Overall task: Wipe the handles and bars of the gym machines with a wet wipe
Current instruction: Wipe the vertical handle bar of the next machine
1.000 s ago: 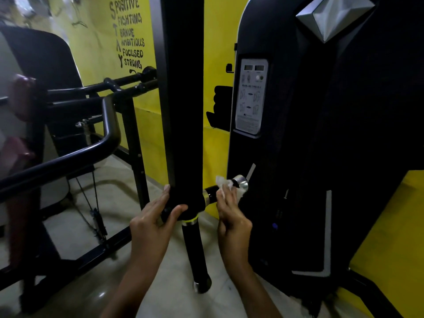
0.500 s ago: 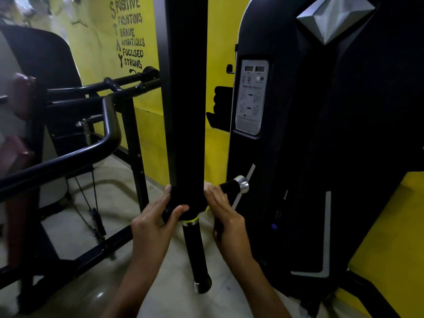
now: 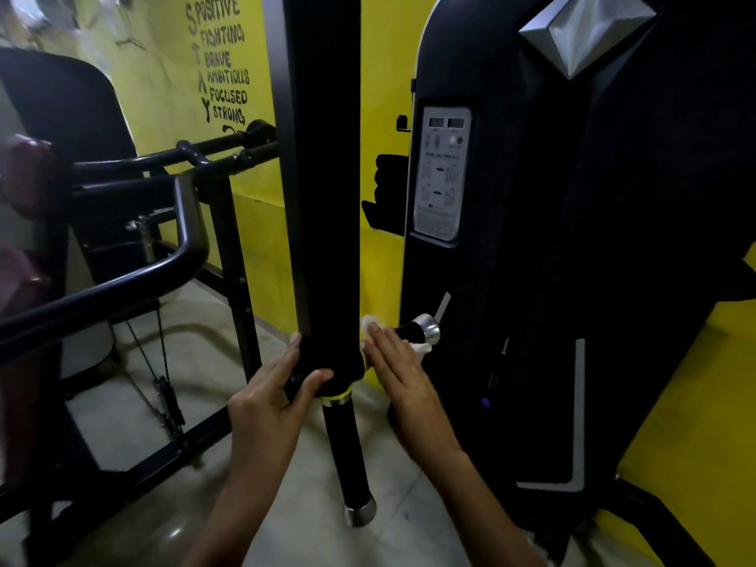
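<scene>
A black vertical machine arm hangs down in the middle, ending in a lower black handle with a chrome cap. A short side handle with a chrome end sticks out to the right. My left hand grips the bottom of the arm just above a yellow ring. My right hand holds a white wet wipe wrapped on the side handle, near where it joins the arm. A bit of the wipe also shows below the handle.
The big black weight-stack housing with an instruction label stands close on the right. Curved black bars of another machine fill the left. A yellow wall is behind, and grey floor lies below.
My right hand slid the wipe from the handle's chrome end inward toward the arm, then slightly back out. The left hand has kept its grip.
</scene>
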The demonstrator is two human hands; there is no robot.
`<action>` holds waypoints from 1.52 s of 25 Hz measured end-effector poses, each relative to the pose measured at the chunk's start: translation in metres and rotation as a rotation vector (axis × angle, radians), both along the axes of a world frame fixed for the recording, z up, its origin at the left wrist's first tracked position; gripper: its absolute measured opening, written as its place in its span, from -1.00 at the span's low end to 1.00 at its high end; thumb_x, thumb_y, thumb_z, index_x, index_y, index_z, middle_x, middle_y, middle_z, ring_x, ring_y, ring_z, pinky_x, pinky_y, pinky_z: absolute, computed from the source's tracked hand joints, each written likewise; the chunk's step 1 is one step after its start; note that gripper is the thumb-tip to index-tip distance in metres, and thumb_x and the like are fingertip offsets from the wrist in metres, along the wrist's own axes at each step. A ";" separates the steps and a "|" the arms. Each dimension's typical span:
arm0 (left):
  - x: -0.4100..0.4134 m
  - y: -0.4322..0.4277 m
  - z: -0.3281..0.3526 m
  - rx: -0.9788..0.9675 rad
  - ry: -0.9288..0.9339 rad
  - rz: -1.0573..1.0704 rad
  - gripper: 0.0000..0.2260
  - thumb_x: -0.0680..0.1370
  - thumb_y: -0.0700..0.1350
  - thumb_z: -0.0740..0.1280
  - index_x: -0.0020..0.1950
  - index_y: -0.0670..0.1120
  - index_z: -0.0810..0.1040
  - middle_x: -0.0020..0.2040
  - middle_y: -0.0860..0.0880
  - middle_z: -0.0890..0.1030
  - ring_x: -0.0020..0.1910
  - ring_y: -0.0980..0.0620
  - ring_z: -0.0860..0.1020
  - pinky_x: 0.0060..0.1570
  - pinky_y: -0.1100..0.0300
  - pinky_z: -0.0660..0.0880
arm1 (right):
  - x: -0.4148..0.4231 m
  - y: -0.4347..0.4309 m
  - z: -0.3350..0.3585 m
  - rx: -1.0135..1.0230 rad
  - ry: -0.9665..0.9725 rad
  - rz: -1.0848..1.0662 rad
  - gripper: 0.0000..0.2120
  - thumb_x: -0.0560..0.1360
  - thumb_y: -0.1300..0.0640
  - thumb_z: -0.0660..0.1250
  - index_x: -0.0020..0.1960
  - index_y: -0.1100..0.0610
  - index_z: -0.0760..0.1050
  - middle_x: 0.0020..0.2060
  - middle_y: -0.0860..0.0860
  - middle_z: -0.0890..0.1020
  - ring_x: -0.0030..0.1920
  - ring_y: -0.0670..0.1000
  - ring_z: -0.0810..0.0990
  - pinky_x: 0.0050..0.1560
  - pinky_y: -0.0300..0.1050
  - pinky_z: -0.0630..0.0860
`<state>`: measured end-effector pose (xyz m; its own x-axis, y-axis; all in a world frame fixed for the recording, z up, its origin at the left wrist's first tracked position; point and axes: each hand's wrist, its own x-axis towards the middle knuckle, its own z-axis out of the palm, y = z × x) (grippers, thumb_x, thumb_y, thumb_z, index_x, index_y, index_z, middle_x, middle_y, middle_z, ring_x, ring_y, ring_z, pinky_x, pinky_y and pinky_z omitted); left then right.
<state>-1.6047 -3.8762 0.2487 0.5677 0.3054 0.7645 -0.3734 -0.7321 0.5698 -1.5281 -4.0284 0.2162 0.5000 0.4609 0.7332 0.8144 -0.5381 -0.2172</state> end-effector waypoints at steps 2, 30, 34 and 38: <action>0.001 -0.001 0.001 0.008 -0.003 -0.009 -0.56 0.32 -0.15 0.40 0.17 -0.27 0.52 0.08 -0.04 0.52 0.08 0.31 0.41 0.05 0.66 0.27 | 0.011 -0.017 0.000 -0.042 -0.045 -0.021 -0.44 0.45 0.44 0.03 0.45 0.23 0.22 0.47 0.06 0.18 0.48 0.02 0.12 0.46 -0.04 0.13; -0.001 -0.002 0.000 -0.041 -0.004 -0.020 -0.51 0.33 -0.11 0.40 0.23 -0.21 0.45 0.04 -0.01 0.53 0.05 0.25 0.46 0.03 0.64 0.31 | 0.012 -0.014 0.025 0.218 0.287 -0.170 -0.45 0.54 0.43 0.11 0.48 0.15 0.11 0.45 -0.08 0.08 0.50 -0.04 -0.02 0.40 -0.39 -0.14; -0.002 0.000 0.000 -0.029 -0.006 -0.017 -0.52 0.34 -0.10 0.40 0.22 -0.24 0.48 0.07 -0.02 0.52 0.09 0.20 0.46 0.06 0.62 0.32 | -0.015 0.009 -0.006 0.352 0.213 -0.190 -0.15 0.15 0.70 0.25 0.39 0.25 0.31 0.38 0.18 0.33 0.42 -0.04 0.16 0.29 -0.59 -0.03; -0.002 0.000 0.000 -0.040 -0.010 -0.025 -0.53 0.34 -0.11 0.40 0.21 -0.24 0.49 0.07 -0.01 0.53 0.08 0.20 0.47 0.06 0.61 0.32 | -0.022 -0.005 -0.003 0.456 0.153 -0.118 -0.28 0.33 0.56 0.27 0.41 0.13 0.27 0.39 0.10 0.32 0.42 -0.04 0.24 0.40 -0.24 0.19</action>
<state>-1.6066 -3.8760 0.2486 0.5677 0.3220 0.7577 -0.3970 -0.6992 0.5946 -1.5506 -4.0330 0.2133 0.6467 0.0441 0.7614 0.6944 -0.4471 -0.5639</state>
